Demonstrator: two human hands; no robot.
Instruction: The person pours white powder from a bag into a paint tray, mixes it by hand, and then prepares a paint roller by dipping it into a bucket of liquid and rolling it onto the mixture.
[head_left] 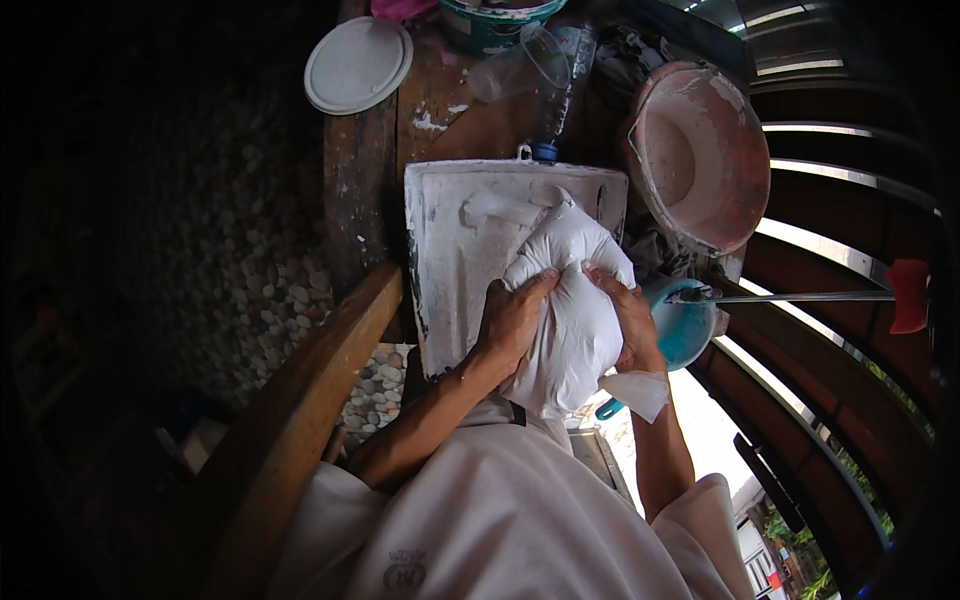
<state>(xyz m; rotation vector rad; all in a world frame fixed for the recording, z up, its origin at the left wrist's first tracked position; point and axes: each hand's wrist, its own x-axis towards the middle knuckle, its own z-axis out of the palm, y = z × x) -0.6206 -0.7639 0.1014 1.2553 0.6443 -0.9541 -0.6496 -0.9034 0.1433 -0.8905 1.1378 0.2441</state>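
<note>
A plump white plastic bag (570, 345), its filling hidden, is gripped between my two hands. My left hand (511, 322) wraps its left side, thumb pressing on top. On the opposite side, my right hand (631, 318) holds it the same way, the two thumbs close together near the middle. A pinched corner of the bag points away from me, and a loose plastic flap hangs by my right wrist. Beneath the bag's far part lies a shallow white-smeared tray (440, 240), with a whitish lump on its surface.
A worn wooden table (360, 190) carries the tray. Around it are a round white lid (358, 65), a clear plastic cup (505, 75), a blue-capped bottle (548, 150), a green tub (490, 30), a stained bucket (700, 160) and a turquoise dipper (685, 335) with a metal rod (800, 297) across it.
</note>
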